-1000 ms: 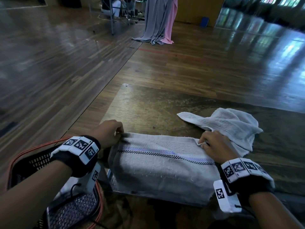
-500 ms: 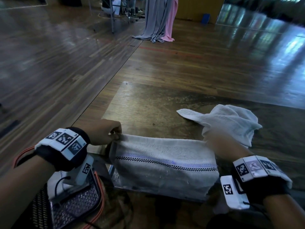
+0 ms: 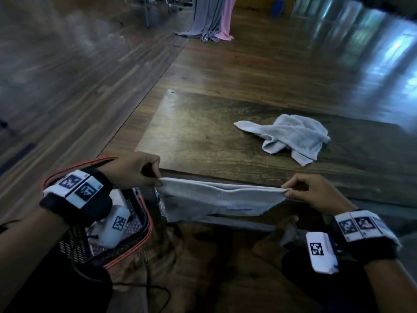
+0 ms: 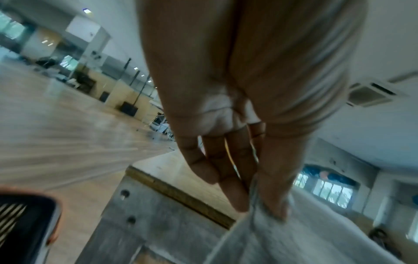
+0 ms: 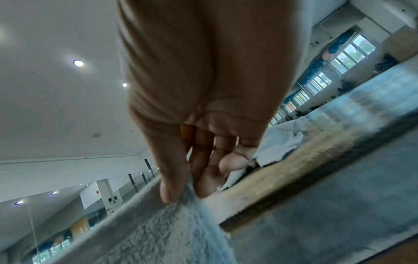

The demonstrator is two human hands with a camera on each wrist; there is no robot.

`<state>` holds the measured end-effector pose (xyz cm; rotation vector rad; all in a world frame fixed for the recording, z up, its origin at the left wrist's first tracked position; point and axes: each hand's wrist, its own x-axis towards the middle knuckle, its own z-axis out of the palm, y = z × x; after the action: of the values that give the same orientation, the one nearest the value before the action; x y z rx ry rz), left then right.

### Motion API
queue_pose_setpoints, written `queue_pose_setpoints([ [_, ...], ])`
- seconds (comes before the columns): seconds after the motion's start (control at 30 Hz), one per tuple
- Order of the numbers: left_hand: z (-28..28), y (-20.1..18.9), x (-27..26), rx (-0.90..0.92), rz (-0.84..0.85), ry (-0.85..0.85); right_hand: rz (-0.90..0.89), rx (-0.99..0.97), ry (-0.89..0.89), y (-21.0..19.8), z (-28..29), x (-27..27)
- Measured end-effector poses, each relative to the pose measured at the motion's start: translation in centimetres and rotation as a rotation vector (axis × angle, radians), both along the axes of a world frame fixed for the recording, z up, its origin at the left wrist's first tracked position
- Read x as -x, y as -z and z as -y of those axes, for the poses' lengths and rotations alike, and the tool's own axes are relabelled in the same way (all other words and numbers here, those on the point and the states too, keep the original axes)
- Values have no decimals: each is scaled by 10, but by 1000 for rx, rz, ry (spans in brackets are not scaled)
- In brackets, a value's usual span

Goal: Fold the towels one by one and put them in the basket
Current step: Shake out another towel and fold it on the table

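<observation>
A folded white towel (image 3: 209,199) with a checked stripe hangs in the air at the table's near edge, stretched between both hands. My left hand (image 3: 155,177) pinches its left top corner (image 4: 260,210) between thumb and fingers. My right hand (image 3: 291,192) pinches the right top corner (image 5: 181,198) the same way. A second white towel (image 3: 291,137) lies crumpled on the table, far right of the hands. The black mesh basket (image 3: 140,213) with an orange rim sits on the floor below my left wrist.
The dark wooden table (image 3: 203,132) reaches from the hands away to the right. Polished wood floor surrounds it. Grey and pink curtains (image 3: 212,21) hang at the far end. My legs are under the table's near edge.
The folded towel lay flat on the table a second ago; both hands have lifted it by its far corners and drawn it back off the near edge.
</observation>
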<state>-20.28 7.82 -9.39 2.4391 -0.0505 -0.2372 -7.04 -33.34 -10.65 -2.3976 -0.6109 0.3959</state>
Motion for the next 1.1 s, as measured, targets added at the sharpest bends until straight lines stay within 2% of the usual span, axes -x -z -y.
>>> queue_pose_setpoints([
  [0.1,5,9,28,132,54,-78,7,-50,-4,4,4,26],
  [0.27,13,15,67,212,130,-142,-2,-143,-6,-3,13,60],
  [0.33,16,10,74,163,145,-127,-7,-116,-28,-5,17,69],
  [0.43,21,-5,72,-10,140,-75,21,-32,-79,-15,14,70],
  [0.53,24,-40,52,-189,171,-83,159,-7,-81,-50,2,53],
  [0.6,24,-78,33,-244,329,-158,308,-58,-60,-85,-8,34],
  [0.77,14,-180,-4,-114,755,-285,618,-354,67,-187,-26,-2],
  [0.87,6,-214,-12,-81,981,-314,701,-552,132,-226,-31,-10],
  [0.97,0,-206,-12,-86,1018,-314,647,-530,98,-227,-31,-11],
  [1.1,-2,-137,-4,-141,849,-272,443,-254,-8,-170,-25,-5],
])
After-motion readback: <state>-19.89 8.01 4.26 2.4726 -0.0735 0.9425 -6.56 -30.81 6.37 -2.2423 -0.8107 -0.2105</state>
